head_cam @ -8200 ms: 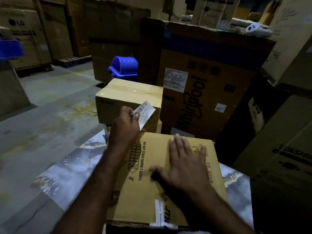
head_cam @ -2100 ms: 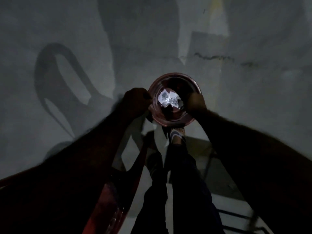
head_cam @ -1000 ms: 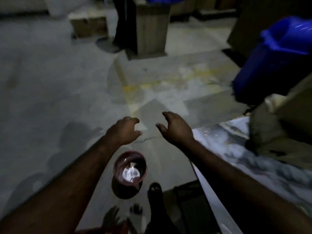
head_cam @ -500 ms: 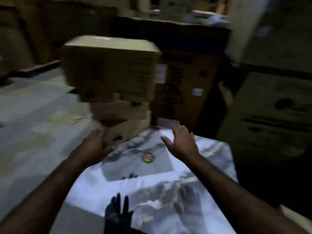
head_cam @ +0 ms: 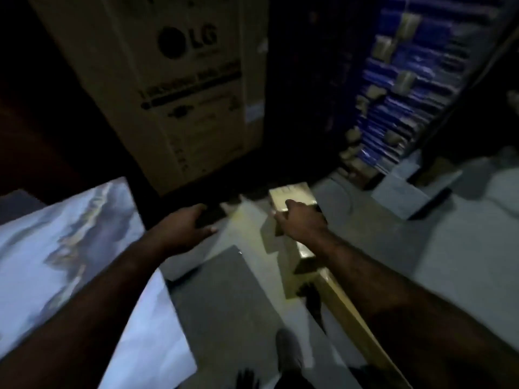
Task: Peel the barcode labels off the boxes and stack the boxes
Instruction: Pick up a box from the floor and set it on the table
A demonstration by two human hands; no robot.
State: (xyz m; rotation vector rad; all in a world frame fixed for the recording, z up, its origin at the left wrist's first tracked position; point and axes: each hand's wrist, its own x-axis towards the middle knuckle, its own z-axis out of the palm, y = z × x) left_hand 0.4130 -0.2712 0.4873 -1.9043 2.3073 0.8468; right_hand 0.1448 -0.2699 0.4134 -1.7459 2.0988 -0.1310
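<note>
Reaching down past the marbled tabletop (head_cam: 56,248) at near left, the left hand (head_cam: 182,228) hangs half-curled and empty, while the right hand (head_cam: 300,223) lies open-fingered on the small cardboard box (head_cam: 292,195) on the floor ahead. Probably light, stiff but crushable; best gripped by opposite side walls.

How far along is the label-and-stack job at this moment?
Done: nothing provable here; no peeled label or finished stack is in view. In hand: both hands are empty, the right hand reaching onto a small cardboard box on the floor, the left hand hovering open nearby. Left: lifting that box to the marbled tabletop, peeling its label, and stacking it. The frame is dark and blurred.
</note>
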